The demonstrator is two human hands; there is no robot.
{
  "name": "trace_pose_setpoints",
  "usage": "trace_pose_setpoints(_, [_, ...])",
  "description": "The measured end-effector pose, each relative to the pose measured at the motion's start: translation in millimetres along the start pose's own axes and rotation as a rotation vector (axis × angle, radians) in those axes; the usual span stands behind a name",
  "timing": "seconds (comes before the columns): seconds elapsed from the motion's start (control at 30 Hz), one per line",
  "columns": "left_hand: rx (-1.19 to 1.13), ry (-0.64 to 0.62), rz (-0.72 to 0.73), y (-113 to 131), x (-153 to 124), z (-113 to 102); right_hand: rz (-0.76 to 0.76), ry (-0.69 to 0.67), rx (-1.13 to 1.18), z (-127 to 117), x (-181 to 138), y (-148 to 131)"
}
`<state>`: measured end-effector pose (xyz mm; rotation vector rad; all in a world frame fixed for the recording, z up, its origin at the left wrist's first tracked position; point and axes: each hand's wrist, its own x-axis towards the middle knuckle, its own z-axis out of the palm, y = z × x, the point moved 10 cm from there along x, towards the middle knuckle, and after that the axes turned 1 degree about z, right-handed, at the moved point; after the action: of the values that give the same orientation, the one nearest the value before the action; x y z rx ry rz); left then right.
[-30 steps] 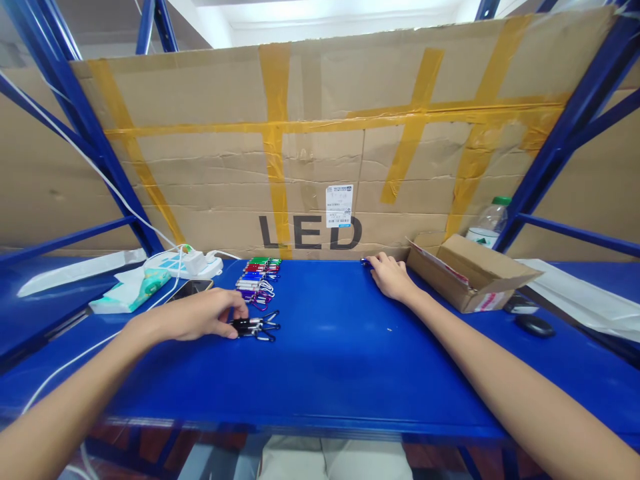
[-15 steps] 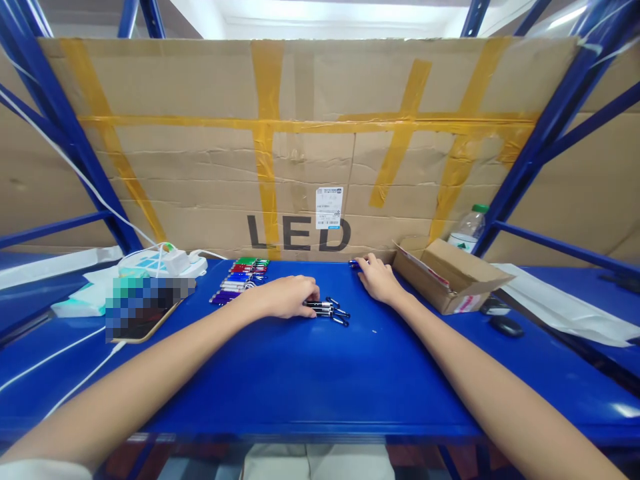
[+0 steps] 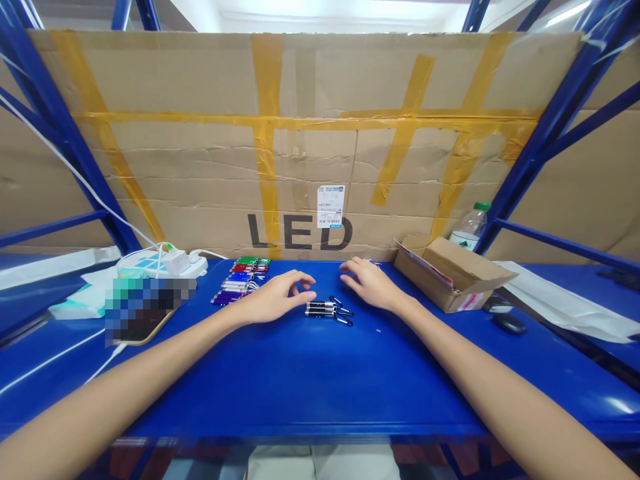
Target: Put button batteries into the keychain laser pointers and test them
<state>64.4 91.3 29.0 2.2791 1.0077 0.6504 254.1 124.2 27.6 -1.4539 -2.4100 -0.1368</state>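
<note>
A small bunch of black keychain flashlights with carabiner clips (image 3: 327, 310) lies on the blue shelf top (image 3: 310, 373) in the middle. My left hand (image 3: 280, 297) hovers just left of them, fingers spread and holding nothing. My right hand (image 3: 367, 283) hovers just right of them, fingers apart and also holding nothing. A row of coloured keychain flashlights (image 3: 243, 279), green, red, blue, silver and purple, lies further left near the back.
A big taped cardboard sheet marked LED (image 3: 300, 230) walls off the back. An open cardboard box (image 3: 453, 277) and a water bottle (image 3: 467, 230) stand at the right, with a black mouse (image 3: 507, 323). A power strip (image 3: 163, 263), white cable and tissue pack lie at the left.
My left hand slid the black flashlights from the left to the middle, then let go and lifted off. My right hand drew back from the far edge toward them and opened.
</note>
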Motion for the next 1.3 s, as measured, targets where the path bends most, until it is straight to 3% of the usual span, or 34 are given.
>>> trace_pose_setpoints(0.13, [-0.28,0.068,-0.158,-34,-6,5,-0.201,-0.073,0.3,0,-9,-49])
trace_pose_setpoints(0.27, [-0.487,0.192,-0.208,-47,-7,1,-0.305,-0.156,0.316,6,-19,-83])
trace_pose_setpoints(0.37, [-0.69,0.263,-0.252,-52,-10,-3,-0.336,-0.181,0.297,9,-22,-90])
trace_pose_setpoints(0.63, [-1.001,0.159,-0.235,-47,-17,1,-0.266,-0.194,0.233,3,-24,-82])
trace_pose_setpoints(0.93, [-0.959,0.169,-0.247,-50,-17,0,-0.318,-0.222,0.259,1,-27,-90])
trace_pose_setpoints(1.07, [-0.755,0.194,-0.229,-50,-18,-4,-0.339,-0.227,0.261,3,-28,-93])
trace_pose_setpoints(1.3, [-0.478,0.105,-0.119,-41,-16,0,-0.353,-0.239,0.248,5,-31,-98])
